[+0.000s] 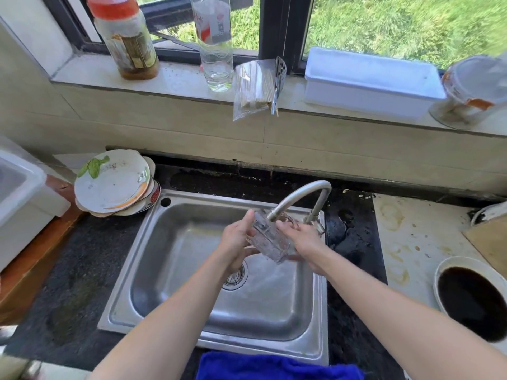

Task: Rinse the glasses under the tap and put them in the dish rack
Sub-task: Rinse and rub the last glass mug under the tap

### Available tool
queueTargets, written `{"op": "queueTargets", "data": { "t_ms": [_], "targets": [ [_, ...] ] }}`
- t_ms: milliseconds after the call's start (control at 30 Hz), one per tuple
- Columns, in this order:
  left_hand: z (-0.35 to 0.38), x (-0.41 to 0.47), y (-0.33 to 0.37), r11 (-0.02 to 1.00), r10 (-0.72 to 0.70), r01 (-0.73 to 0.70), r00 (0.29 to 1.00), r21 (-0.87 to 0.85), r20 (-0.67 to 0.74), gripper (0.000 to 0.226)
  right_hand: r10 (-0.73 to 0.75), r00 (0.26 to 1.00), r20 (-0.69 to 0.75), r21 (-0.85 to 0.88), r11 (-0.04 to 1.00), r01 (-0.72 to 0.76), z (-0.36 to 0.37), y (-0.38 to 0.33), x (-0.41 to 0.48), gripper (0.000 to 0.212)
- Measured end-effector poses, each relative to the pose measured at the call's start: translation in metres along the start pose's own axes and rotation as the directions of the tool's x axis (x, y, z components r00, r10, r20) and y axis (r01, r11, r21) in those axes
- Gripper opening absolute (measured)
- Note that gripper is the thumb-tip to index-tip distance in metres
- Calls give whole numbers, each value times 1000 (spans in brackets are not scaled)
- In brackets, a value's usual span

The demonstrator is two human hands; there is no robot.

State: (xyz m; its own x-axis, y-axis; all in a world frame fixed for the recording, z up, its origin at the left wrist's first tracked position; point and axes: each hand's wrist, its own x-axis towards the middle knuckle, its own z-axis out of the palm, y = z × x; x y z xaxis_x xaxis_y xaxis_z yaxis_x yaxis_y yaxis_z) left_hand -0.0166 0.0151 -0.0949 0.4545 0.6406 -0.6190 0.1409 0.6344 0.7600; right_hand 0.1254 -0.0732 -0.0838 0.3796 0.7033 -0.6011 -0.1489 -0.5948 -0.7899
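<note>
A clear ribbed glass [270, 238] is held tilted over the steel sink [189, 294], with its mouth right under the curved tap [299, 196]. My left hand [237, 244] grips the glass from the left, thumb up along its side. My right hand [303, 237] holds it from the right, fingers curled around it near the rim. The sink basin is bare, with its drain [235, 275] just below my left wrist. No dish rack can be made out for certain.
Stacked dirty plates [113, 182] sit left of the sink, beside a white container [19, 198]. A bowl of dark liquid [474, 298] stands at the right. A blue cloth [277, 366] lies at the front edge. Bottles [215, 42], a bag and a white tray [370, 80] line the windowsill.
</note>
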Motion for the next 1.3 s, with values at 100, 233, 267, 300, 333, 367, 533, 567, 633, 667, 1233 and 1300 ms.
{"op": "queueTargets", "data": {
  "t_ms": [100,233,267,300,333,367,533,567,633,667,1233,1300],
  "targets": [
    [1,-1,-2,998,-27,27,1000,56,1,53,57,998,-22,104,993,-55,6,10,0,26],
    [-9,0,16,914,88,-87,996,395,17,19,-13,1000,0,-81,997,13,1,-6,5,31],
    [-13,1,18,902,85,-98,995,420,50,17,-12,1000,17,-141,990,14,-2,-11,7,31],
    [-14,-1,20,902,68,-93,995,422,73,17,7,1000,30,-179,984,-2,-4,-18,7,30],
    [-14,-3,22,904,62,-91,995,418,82,19,30,999,37,-208,978,-22,-5,-25,7,32],
    [-13,-5,22,898,70,-97,994,430,80,24,39,998,43,-239,971,-28,-6,-32,6,34],
    [-9,-8,18,873,43,-110,988,475,150,36,95,992,87,-224,972,-74,-14,-36,4,24],
    [-8,-9,16,888,17,-78,990,454,137,37,89,993,73,-150,986,-78,-14,-31,5,25],
    [-4,-11,11,927,-40,2,995,375,94,36,58,998,31,11,998,-58,-9,-20,3,29],
    [-4,-12,8,937,-65,31,994,349,88,35,40,999,2,42,998,-40,-6,-16,4,31],
    [-4,-8,19,895,13,-39,998,444,62,22,-201,979,23,-374,907,195,20,4,6,63],
    [1,-9,14,901,-7,-35,995,433,96,21,-162,984,-68,-422,899,119,14,-11,21,51]
  ]
}}
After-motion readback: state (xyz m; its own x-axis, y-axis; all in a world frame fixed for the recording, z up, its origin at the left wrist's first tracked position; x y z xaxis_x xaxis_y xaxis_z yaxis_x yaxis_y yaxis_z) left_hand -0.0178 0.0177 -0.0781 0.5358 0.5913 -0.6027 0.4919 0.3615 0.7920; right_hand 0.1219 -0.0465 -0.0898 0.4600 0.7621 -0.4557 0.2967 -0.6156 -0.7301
